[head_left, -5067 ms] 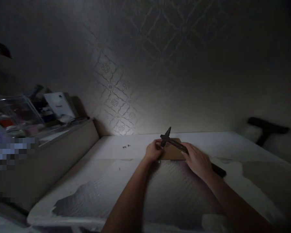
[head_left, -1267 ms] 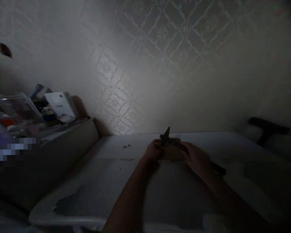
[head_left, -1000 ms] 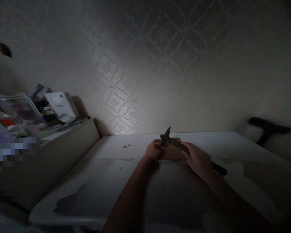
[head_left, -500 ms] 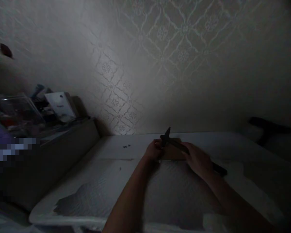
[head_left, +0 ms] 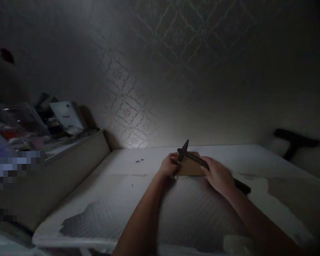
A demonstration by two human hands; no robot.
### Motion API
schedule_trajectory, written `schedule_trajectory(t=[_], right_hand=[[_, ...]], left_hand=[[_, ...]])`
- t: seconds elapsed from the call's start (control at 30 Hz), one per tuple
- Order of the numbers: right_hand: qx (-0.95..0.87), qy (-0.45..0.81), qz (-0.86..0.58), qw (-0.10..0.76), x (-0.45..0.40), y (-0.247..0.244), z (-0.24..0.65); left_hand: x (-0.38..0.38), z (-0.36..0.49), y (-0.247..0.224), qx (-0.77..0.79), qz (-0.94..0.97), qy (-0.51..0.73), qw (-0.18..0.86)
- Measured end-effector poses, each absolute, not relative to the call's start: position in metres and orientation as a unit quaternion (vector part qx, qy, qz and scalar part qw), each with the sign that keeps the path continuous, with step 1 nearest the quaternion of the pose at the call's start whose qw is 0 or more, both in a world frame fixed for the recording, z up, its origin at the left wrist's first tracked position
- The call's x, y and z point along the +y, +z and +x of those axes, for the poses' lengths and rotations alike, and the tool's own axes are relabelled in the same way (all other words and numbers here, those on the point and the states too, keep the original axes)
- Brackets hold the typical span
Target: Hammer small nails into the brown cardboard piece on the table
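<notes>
Right hand (head_left: 220, 177) grips the hammer (head_left: 196, 159), which slants head far-left, handle near-right; left hand (head_left: 168, 165) curls, its hold unclear.

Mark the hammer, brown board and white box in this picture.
Hammer (head_left: 197, 160): head view, visible stretch of its handle.
Brown board (head_left: 190, 169): head view, lower part of its face.
White box (head_left: 65, 112): head view, its front.

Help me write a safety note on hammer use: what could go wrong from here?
1. The left hand is right by the head of the hammer, which the right hand grips, so a stray blow could hurt it.
2. The light is dim over the brown board, which might make aiming harder.
3. Small dark pieces, too small to identify, lie on the white table; a jolt might scatter them.
</notes>
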State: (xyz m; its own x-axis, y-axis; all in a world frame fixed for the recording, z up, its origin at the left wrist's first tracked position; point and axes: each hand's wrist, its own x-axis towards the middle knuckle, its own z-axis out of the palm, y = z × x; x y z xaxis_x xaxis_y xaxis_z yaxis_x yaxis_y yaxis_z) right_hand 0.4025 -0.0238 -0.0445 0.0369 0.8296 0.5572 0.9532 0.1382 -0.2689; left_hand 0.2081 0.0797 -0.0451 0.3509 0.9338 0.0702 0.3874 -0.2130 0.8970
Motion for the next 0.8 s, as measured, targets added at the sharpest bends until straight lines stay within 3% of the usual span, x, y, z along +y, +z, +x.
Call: schedule_trajectory(t=[0.43,0.8], right_hand=[[-0.606,-0.108,-0.758,0.216,-0.018,-0.049,0.440],[-0.633,-0.115,-0.740,0.197,-0.010,-0.061,0.460]], left_hand=[[0.075,0.209,-0.044,0.499,0.757,0.290,0.305],[0.075,0.213,-0.042,0.515,0.708,0.354,0.329]])
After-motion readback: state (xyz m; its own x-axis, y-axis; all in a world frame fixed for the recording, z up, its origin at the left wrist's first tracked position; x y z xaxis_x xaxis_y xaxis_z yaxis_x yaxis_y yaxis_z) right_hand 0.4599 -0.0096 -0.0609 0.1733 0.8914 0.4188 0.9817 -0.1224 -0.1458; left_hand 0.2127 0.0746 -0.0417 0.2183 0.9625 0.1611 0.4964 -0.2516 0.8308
